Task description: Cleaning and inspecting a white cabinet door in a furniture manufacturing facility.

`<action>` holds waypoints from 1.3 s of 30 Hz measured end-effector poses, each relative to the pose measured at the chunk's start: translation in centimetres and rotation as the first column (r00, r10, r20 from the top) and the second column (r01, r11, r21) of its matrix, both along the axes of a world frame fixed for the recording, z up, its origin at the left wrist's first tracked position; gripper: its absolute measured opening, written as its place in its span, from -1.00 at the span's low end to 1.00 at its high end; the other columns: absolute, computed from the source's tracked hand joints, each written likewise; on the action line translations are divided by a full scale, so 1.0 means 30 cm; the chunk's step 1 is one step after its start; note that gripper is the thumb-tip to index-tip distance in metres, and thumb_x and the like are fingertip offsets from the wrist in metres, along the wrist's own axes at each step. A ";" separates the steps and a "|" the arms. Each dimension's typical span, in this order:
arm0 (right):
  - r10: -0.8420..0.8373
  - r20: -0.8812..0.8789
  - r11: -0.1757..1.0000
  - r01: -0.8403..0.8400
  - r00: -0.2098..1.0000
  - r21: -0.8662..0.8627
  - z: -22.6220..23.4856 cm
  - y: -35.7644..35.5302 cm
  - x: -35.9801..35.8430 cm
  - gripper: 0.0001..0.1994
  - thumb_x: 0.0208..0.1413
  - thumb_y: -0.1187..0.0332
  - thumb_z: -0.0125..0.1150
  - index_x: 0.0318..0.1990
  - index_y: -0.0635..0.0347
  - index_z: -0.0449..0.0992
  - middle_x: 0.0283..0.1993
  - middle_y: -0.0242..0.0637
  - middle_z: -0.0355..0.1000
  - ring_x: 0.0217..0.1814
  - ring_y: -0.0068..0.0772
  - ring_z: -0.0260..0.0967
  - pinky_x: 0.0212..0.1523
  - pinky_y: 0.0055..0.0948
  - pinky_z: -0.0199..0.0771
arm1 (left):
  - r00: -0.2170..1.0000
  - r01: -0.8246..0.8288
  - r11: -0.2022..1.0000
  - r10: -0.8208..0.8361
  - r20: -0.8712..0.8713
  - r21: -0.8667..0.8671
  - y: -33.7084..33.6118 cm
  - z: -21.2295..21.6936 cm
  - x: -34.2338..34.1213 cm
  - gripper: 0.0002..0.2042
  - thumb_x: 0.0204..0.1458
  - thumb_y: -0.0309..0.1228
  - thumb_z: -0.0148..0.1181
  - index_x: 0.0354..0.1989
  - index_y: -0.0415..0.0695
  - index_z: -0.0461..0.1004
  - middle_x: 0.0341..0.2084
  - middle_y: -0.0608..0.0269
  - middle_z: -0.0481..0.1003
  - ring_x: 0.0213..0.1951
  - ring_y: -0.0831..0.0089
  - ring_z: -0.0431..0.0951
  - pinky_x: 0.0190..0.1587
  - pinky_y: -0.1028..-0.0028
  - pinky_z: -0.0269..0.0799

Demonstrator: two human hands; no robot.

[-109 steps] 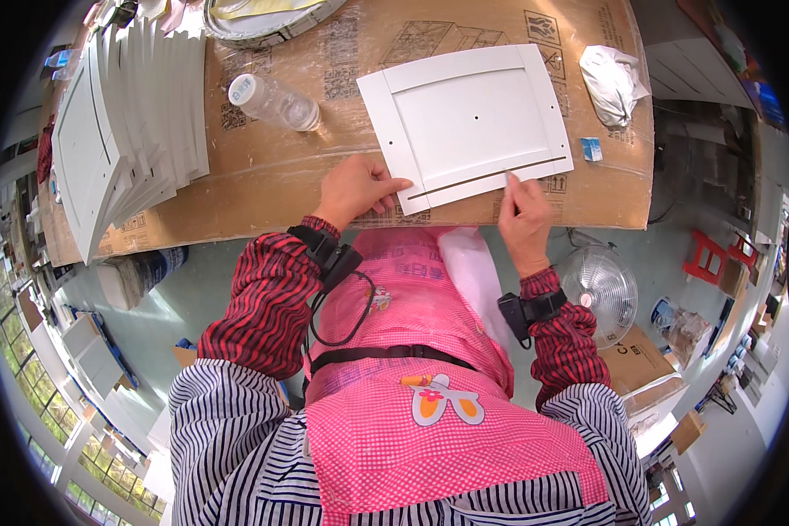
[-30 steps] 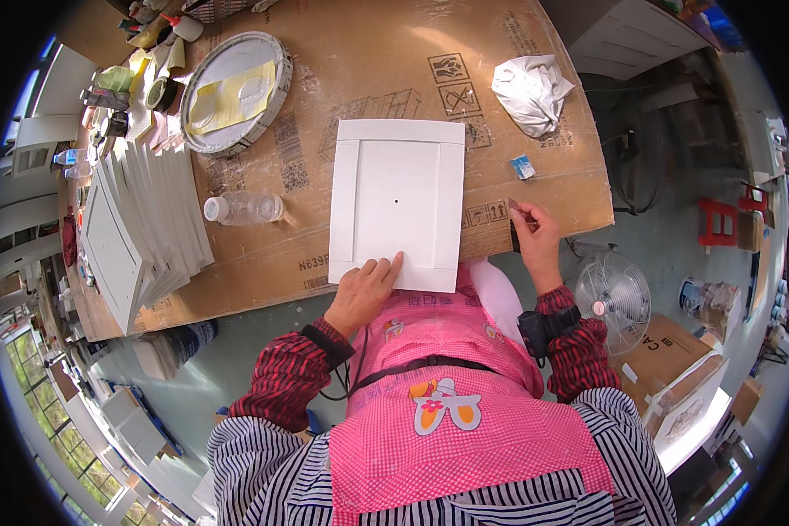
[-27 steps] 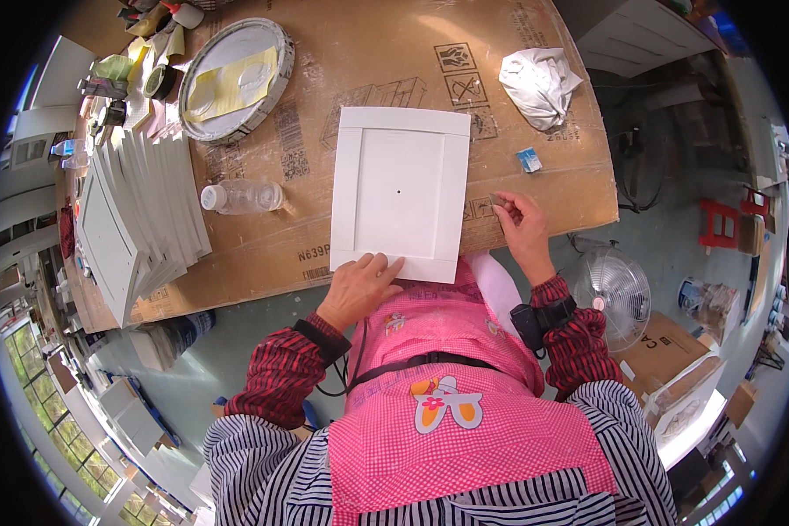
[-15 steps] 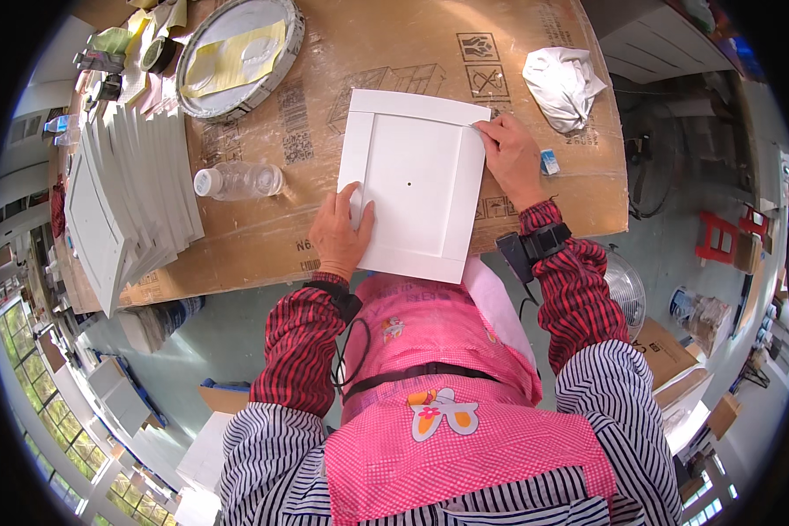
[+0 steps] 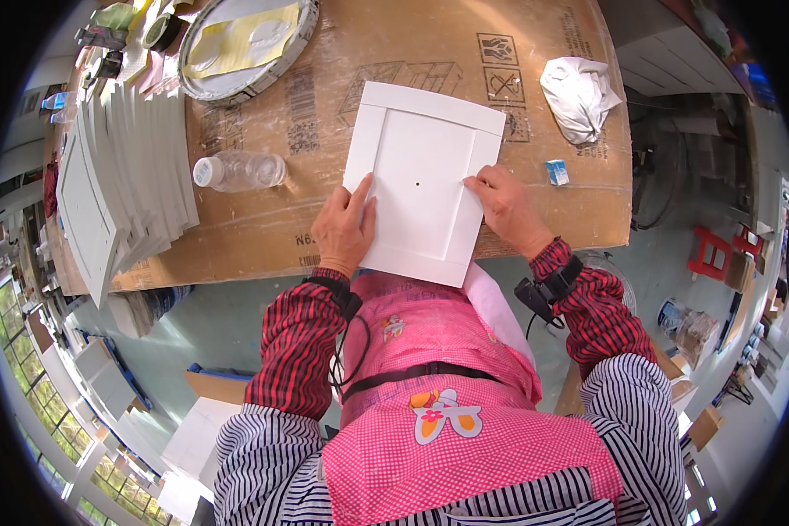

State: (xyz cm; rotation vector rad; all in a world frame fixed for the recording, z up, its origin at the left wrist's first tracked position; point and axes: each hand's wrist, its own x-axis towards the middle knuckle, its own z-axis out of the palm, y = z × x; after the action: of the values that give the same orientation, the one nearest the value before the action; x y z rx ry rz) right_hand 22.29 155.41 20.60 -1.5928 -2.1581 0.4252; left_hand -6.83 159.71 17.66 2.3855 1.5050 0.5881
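A white framed panel [image 5: 421, 210] with a small dark hole in its middle lies tilted on the cardboard-covered table, its near end reaching over the front edge. At its left edge my left hand [image 5: 342, 230] holds it, with fingers lying on the frame. Over the right side strip my right hand [image 5: 510, 210] is closed, fingertips pressed together against the frame. Whatever those fingertips may pinch is hidden.
Several similar white panels [image 5: 131, 175] stand leaning in a row at the left. Near them are a clear plastic bottle [image 5: 241, 171] and a round lid [image 5: 302, 44] bearing yellow paper. On the right lie a crumpled white cloth [image 5: 579, 98] and a small blue-and-white block [image 5: 557, 173].
My right hand has slid from the panel's far right corner down its right side, toward me. The left hand stays at the left edge. My view has shifted slightly.
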 end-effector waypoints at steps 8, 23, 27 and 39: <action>-0.114 -0.047 0.993 0.114 0.992 -0.006 -0.030 0.083 0.057 -0.82 0.03 0.53 0.16 -0.20 0.26 0.62 -0.27 -0.16 0.43 -0.13 -0.07 0.45 -0.16 -0.20 0.51 | 1.000 0.005 1.000 -0.005 -0.002 -0.005 0.008 0.000 0.008 -0.58 0.11 -0.39 0.27 0.20 0.12 0.54 -0.48 0.28 0.35 -0.44 0.31 0.46 -0.40 0.31 0.38; -0.355 -0.227 0.933 0.358 0.907 -0.027 -0.001 0.100 0.084 -0.84 0.07 0.53 0.23 -0.19 0.26 0.64 -0.34 -0.11 0.43 -0.28 0.01 0.44 -0.23 -0.17 0.47 | 1.000 -0.009 1.000 0.008 -0.030 -0.008 -0.004 -0.001 -0.009 -0.55 0.08 -0.46 0.26 0.19 0.15 0.56 -0.51 0.31 0.31 -0.45 0.34 0.45 -0.42 0.32 0.37; -0.297 -0.216 0.951 0.308 0.930 0.019 -0.056 0.106 0.120 -0.87 0.09 0.52 0.26 -0.21 0.24 0.65 -0.32 -0.11 0.45 -0.26 0.01 0.46 -0.23 -0.18 0.46 | 1.000 -0.001 1.000 0.001 -0.004 0.000 -0.003 0.005 -0.001 -0.55 0.08 -0.47 0.25 0.19 0.15 0.56 -0.51 0.30 0.31 -0.45 0.34 0.45 -0.43 0.31 0.36; -0.118 -0.103 0.991 0.124 0.988 0.051 -0.036 0.027 0.061 -0.73 -0.02 0.60 0.20 -0.12 0.26 0.59 -0.29 -0.16 0.42 -0.17 -0.04 0.44 -0.19 -0.20 0.48 | 1.000 0.003 1.000 -0.003 -0.013 0.008 0.006 -0.008 -0.001 -0.53 0.08 -0.45 0.26 0.20 0.20 0.54 -0.50 0.31 0.32 -0.46 0.34 0.45 -0.45 0.30 0.38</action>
State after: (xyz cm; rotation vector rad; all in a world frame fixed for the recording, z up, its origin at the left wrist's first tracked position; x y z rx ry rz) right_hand 24.13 156.21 19.50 -1.6249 -1.9703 0.3929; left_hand -6.87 159.90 17.41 2.4020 1.5069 0.5798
